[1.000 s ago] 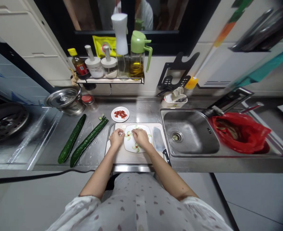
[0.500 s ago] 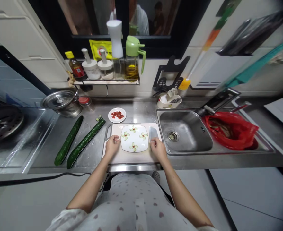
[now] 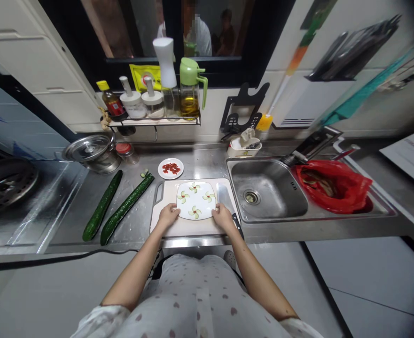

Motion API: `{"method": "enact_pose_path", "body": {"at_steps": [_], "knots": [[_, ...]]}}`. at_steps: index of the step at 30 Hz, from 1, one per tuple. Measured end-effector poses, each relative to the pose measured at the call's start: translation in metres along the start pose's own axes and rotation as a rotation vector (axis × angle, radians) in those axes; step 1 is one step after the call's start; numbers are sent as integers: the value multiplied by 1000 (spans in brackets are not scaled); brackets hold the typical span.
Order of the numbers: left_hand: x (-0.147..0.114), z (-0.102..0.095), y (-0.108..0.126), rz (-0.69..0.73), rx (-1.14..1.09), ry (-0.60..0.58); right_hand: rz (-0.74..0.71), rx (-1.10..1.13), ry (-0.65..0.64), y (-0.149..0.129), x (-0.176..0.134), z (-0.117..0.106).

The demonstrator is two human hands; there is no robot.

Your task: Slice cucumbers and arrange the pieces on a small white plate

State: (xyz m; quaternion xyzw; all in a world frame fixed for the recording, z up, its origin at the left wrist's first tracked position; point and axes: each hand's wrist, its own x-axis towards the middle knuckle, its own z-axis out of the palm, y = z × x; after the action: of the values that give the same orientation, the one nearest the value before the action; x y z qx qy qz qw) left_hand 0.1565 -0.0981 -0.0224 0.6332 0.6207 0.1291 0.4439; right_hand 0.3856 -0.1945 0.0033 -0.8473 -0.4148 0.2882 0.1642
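Observation:
A white squarish plate lies on the pale cutting board. Pinwheels of thin green-edged slices with red centres, perhaps cucumber, are set around it, like the front pinwheel. My left hand pinches the plate's left edge between thumb and fingers. On the opposite side, my right hand grips the right edge the same way. A kitchen knife with a black handle rests on the board's right side, partly hidden by my right hand. Behind the board is a small round plate of chopped red bits.
Two cucumbers, one nearer and one farther left, lie on the steel counter. A sink adjoins the board's right, with a red plastic bag beyond. A lidded pot and a condiment shelf are behind.
Both hands have moved inward and closed on the plate's edges; before, they were beside it. The knife's handle, formerly covered by my right hand, now shows. The view has shifted slightly.

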Motion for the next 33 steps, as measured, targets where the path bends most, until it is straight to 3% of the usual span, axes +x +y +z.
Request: {"method": "enact_pose_path", "body": {"at_steps": [6, 10, 17, 24, 33], "knots": [[-6, 5, 8, 5, -36, 24, -25, 118, 102, 3, 8, 14], [-12, 3, 15, 9, -187, 9, -18, 260, 132, 5, 8, 14], [-38, -18, 32, 70, -582, -111, -65, 666, 40, -5, -17, -15], [-77, -44, 42, 50, -720, -220, -97, 895, -37, -22, -56, -46], [-98, -48, 46, 2, -780, -244, -23, 985, -48, -18, -80, -47]]}}
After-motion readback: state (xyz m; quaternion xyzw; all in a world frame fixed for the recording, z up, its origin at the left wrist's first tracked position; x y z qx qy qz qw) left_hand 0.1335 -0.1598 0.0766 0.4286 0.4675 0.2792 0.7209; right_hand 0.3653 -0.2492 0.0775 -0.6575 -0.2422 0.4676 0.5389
